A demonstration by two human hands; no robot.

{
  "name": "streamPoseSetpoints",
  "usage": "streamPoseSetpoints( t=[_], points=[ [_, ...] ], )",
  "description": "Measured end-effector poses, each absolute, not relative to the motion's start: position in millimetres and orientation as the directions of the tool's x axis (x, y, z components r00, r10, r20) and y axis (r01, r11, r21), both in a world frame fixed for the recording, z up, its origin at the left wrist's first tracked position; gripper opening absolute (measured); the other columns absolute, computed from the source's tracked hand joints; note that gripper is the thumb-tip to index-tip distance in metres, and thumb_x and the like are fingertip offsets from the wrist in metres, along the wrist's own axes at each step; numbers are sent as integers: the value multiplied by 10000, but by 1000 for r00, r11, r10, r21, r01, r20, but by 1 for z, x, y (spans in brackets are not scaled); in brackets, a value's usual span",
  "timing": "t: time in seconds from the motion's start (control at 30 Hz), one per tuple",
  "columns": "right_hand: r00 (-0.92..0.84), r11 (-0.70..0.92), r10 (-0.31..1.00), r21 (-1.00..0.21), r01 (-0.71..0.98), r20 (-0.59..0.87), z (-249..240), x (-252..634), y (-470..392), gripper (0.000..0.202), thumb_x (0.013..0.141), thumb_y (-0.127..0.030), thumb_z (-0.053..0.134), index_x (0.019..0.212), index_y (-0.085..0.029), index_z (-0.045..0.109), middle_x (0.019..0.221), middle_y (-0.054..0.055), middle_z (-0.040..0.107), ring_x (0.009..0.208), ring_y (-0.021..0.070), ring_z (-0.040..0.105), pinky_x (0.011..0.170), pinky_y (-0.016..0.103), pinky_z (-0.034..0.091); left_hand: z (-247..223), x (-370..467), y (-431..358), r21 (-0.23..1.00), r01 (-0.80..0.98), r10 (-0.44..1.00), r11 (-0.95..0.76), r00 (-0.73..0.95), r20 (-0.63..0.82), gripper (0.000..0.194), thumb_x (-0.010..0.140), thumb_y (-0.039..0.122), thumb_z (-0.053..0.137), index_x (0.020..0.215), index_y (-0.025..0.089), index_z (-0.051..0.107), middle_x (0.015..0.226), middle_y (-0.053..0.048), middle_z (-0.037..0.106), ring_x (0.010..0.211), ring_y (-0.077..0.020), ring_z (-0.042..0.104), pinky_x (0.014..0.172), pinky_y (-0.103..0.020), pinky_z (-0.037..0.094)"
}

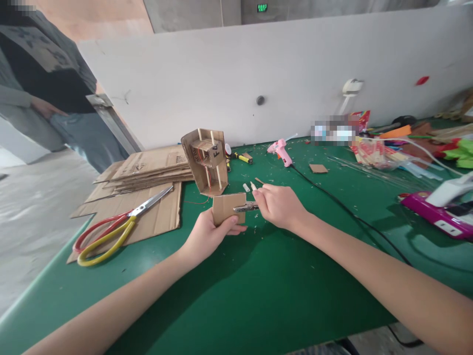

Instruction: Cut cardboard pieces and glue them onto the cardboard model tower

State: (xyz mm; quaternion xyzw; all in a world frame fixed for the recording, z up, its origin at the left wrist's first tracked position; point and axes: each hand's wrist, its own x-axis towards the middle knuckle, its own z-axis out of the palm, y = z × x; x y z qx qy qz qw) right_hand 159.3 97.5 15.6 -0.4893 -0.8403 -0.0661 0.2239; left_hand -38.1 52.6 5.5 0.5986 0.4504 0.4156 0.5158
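My left hand [207,232] grips a small square of cardboard [223,207], with the thumb on its near face and the fingers behind. My right hand [279,204] is closed around a narrow silver metal tool [247,207]. Its tip lies against the right part of the cardboard; the handle is hidden in my fist, so its exact kind is unclear. Just beyond my hands lies a small white cap-like piece [246,188]. Behind them stands an open cardboard structure [205,162] with wooden sticks and red wire.
Large scissors [129,217] with red and yellow handles rest on stacked cardboard [155,167] at left. A pink glue gun [283,152] trails a black cable across the green table [236,296]. A purple power strip [436,217] is at right. Someone stands at far left [48,84].
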Motion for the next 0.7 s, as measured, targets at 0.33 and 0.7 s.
streamPoseSetpoints(
  t=[0.33, 0.7],
  points=[
    [-460, 546, 813, -195, 815, 356, 6, 159, 105, 571, 995, -305, 189, 594, -155, 566, 611, 56, 567, 562, 139, 502, 556, 288, 296, 2, -37, 56, 992, 129, 979, -11, 205, -16, 372, 813, 345, 658, 1080, 115, 541, 879, -105, 736, 784, -245, 733, 722, -349, 626],
    [-508, 612, 742, -132, 780, 437, 15, 162, 104, 585, 991, -322, 189, 647, -143, 627, 604, 60, 632, 568, 145, 548, 557, 281, 275, 15, -40, 55, 964, 240, 980, -112, 185, 67, 483, 742, 362, 721, 1135, 124, 574, 1028, -112, 721, 848, -241, 719, 781, -353, 594]
  ],
)
